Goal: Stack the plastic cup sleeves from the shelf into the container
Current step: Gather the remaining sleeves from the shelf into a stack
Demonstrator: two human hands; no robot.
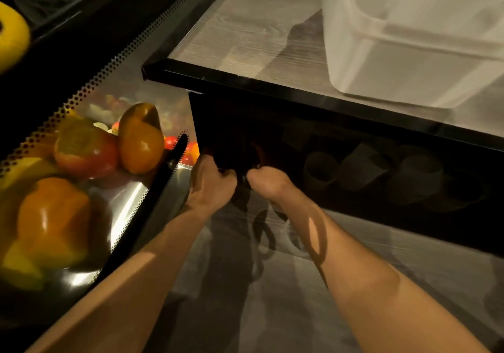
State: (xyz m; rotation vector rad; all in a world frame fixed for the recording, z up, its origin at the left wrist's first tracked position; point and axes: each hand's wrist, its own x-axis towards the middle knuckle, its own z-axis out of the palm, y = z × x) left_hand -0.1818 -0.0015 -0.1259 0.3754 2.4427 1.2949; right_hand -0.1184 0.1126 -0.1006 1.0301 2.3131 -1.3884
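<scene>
Plastic cup sleeves [362, 168] lie in a dim row on the dark shelf [381, 211] under the table's front edge, toward the shelf's right side and well apart from the container. At the far left we see orange, red and yellow bell peppers [54, 222] heaped in a perforated steel tray [128, 200]. Just beside the tray's right rim, our left hand [212, 181] reaches into the shelf's left corner, fingers curled into the dark; we cannot tell whether it holds anything. Our right hand [268, 182] is close beside it, its fingers hidden in shadow, so we cannot tell its grip either. Up on the table [245, 31], at its right end near the front edge, stands the translucent white container [409, 53].
</scene>
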